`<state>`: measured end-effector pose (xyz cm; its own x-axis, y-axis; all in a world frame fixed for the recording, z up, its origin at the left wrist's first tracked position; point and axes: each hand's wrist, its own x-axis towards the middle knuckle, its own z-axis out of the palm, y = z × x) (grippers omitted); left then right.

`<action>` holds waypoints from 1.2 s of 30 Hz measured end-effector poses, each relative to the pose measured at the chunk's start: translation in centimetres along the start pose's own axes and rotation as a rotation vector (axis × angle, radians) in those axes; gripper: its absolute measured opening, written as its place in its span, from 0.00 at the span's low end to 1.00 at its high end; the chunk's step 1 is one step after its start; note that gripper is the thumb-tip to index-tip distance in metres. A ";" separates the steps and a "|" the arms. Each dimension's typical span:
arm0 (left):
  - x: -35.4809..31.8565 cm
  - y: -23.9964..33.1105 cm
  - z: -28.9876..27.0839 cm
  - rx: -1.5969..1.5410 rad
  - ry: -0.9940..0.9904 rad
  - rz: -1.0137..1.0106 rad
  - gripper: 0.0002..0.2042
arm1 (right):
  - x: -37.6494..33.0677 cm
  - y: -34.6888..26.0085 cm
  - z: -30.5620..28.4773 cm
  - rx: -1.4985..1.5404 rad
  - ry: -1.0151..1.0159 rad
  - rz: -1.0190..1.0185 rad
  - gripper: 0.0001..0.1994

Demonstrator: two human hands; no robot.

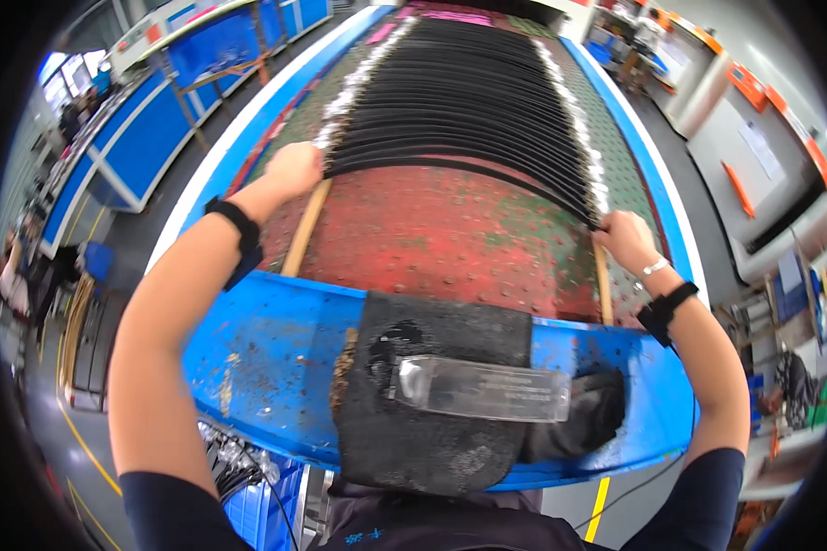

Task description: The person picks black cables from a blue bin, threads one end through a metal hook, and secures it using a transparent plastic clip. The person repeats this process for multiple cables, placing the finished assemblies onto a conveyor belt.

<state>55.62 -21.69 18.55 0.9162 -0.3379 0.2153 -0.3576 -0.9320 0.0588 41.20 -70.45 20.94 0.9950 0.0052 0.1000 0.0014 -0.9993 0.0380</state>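
Note:
Many black strips (459, 101) lie side by side across a red-green studded bed, bowed slightly and with white ends along both sides. The nearest black strip (473, 168) spans from one hand to the other. My left hand (296, 169) is closed at its left end, beside a wooden stick (305, 230). At the right end my right hand (627, 241) is closed in a pinch, over another wooden stick (604, 286). My fingers hide both tips of this strip. Each of my wrists wears a black band.
A blue ledge (266, 367) crosses in front of me. On it lie a black mat (441, 321), a clear plastic sleeve (482, 387) and a dark bundle (593, 418). Blue-and-white side rails (220, 151) border the bed. Blue benches (138, 138) stand left, pale machines (735, 156) right.

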 end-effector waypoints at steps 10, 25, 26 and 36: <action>0.2 0.3 0.7 -0.047 0.009 -0.100 0.02 | 0.0 0.5 0.6 0.008 0.059 -0.006 0.08; 0.3 0.5 -0.8 0.111 -0.089 -0.063 0.12 | -1.7 1.0 -2.0 -0.046 0.131 -0.046 0.12; -0.3 0.5 -1.7 0.100 -0.085 -0.044 0.15 | -2.7 0.5 -3.3 0.005 0.178 -0.130 0.10; -13.7 7.6 -13.2 -0.303 -0.030 0.113 0.16 | -17.8 -6.2 -7.7 0.425 -0.152 -0.482 0.14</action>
<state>37.98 -22.43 28.92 0.8711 -0.4447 0.2085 -0.4906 -0.8088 0.3243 22.69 -64.04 26.56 0.8761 0.4813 0.0274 0.4586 -0.8145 -0.3553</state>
